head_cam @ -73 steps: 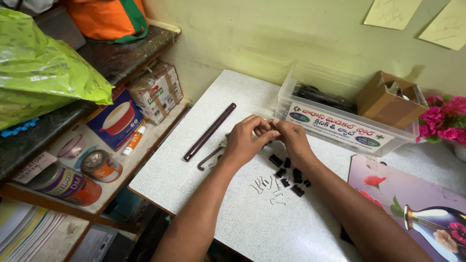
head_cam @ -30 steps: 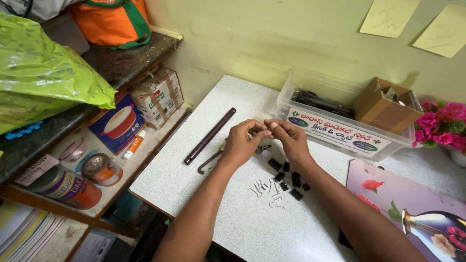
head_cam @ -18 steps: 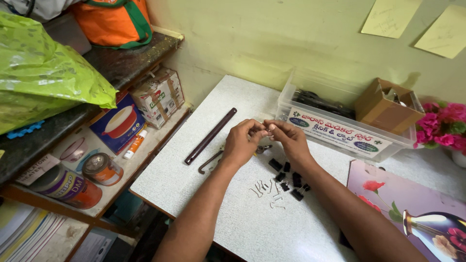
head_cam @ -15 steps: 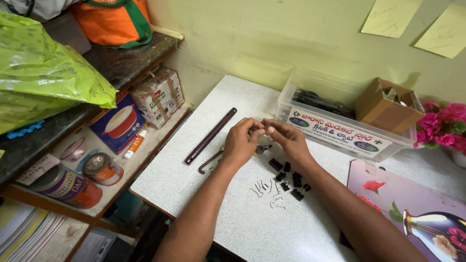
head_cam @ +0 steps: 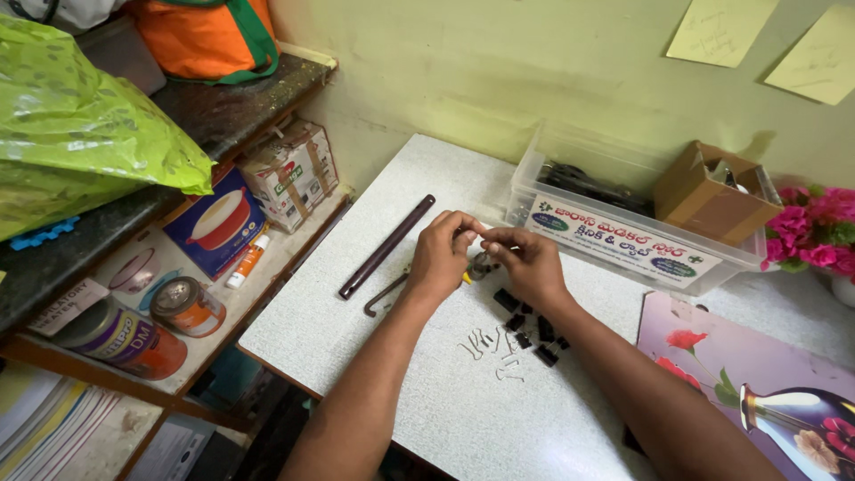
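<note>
Looking down from the head camera, the left hand (head_cam: pixel 443 254) and the right hand (head_cam: pixel 527 263) meet above the white speckled table (head_cam: pixel 312 312), fingertips pinched together on a small dark clip (head_cam: pixel 482 264) held between them; its exact form is too small to tell. At about five o'clock from the hands, a scatter of black binder clips (head_cam: pixel 527 322) lies on the table, with loose silver wire handles (head_cam: pixel 495 349) just beside them at seven o'clock of that scatter. At nine o'clock of the left hand lies a long dark rod (head_cam: pixel 386 246), with a hooked metal piece (head_cam: pixel 381 297) below it. At one o'clock stands a clear plastic bin (head_cam: pixel 623 236).
</note>
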